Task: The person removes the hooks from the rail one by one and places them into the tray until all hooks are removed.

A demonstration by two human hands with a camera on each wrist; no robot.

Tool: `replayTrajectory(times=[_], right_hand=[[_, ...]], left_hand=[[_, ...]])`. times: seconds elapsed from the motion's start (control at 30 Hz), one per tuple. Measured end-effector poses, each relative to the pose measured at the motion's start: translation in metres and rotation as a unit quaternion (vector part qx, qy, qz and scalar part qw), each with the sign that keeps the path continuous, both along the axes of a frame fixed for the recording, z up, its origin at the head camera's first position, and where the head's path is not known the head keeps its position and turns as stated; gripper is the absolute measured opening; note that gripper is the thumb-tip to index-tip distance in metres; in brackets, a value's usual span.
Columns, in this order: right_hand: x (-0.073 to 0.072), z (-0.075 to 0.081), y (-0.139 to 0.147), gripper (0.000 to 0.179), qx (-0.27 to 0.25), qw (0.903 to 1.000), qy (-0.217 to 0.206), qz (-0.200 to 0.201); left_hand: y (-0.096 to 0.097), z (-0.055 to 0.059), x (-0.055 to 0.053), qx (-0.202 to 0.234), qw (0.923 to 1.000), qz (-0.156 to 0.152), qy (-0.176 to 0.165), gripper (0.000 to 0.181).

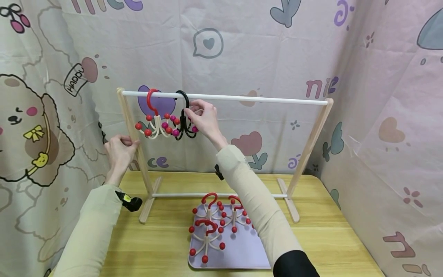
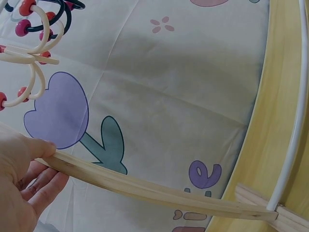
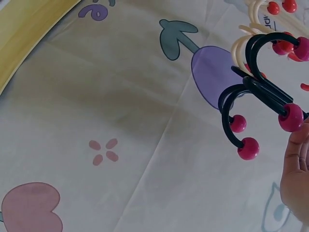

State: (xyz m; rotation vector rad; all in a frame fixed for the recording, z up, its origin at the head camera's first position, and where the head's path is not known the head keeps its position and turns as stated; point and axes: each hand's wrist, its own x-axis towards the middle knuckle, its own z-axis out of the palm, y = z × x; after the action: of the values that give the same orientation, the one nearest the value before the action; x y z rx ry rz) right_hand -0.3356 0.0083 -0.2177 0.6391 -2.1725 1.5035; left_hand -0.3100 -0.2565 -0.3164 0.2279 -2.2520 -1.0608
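Observation:
A black octopus-shaped hanger (image 1: 183, 117) with magenta ball tips has its hook at the white top rail (image 1: 242, 98) of a wooden rack. My right hand (image 1: 206, 120) pinches this hanger near the base of its hook; in the right wrist view its curved black arms (image 3: 263, 89) stand beside my hand's edge. Just to the left, a hanger with a red hook, cream arms and red balls (image 1: 157, 122) hangs from the same rail. My left hand (image 1: 119, 154) grips the rack's left post (image 2: 120, 182), thumb on one side and fingers on the other.
On the wooden table (image 1: 166, 238), a lilac tray (image 1: 242, 257) holds 3 more red-hooked hangers (image 1: 206, 240) in front of the rack. The rack's right post (image 1: 311, 142) and lower white bar (image 1: 176, 195) stand behind it. A printed curtain (image 1: 221, 65) surrounds the table.

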Motion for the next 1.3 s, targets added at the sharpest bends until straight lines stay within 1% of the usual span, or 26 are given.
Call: replayTrajectory(times=[0.23, 0.67, 0.8, 0.87, 1.07, 1.13, 1.3], right_hand=[[-0.0008, -0.0011, -0.0019, 0.022, -0.008, 1.0000, 0.002, 0.003], [-0.0003, -0.0012, -0.0009, 0.017, 0.012, 0.9993, 0.028, -0.021], [0.0003, -0.0019, -0.0010, 0.016, 0.017, 0.9989, 0.033, -0.027], [0.0008, -0.0020, -0.0006, 0.015, 0.018, 0.9990, 0.032, -0.027], [0.0020, -0.0024, 0.0014, 0.014, 0.009, 0.9991, 0.032, -0.028], [0.0020, -0.0023, 0.0018, 0.015, 0.008, 0.9988, 0.037, -0.031], [0.0018, -0.0026, 0.0023, 0.017, -0.005, 0.9984, 0.051, -0.024]], left_hand=[[0.0010, -0.0001, -0.0006, 0.018, 0.9998, -0.010, -0.001, 0.034], [0.0023, -0.0011, 0.0000, 0.017, 0.9998, -0.011, -0.003, 0.034], [0.0025, -0.0021, 0.0000, 0.017, 0.9998, -0.009, -0.006, 0.034], [0.0025, -0.0022, 0.0000, 0.012, 0.9999, -0.006, -0.003, 0.033], [0.0024, -0.0015, 0.0001, 0.001, 1.0000, -0.001, 0.006, 0.033], [0.0023, -0.0014, -0.0002, 0.006, 1.0000, -0.003, 0.005, 0.033], [0.0016, -0.0009, -0.0004, 0.015, 0.9998, -0.008, 0.004, 0.033]])
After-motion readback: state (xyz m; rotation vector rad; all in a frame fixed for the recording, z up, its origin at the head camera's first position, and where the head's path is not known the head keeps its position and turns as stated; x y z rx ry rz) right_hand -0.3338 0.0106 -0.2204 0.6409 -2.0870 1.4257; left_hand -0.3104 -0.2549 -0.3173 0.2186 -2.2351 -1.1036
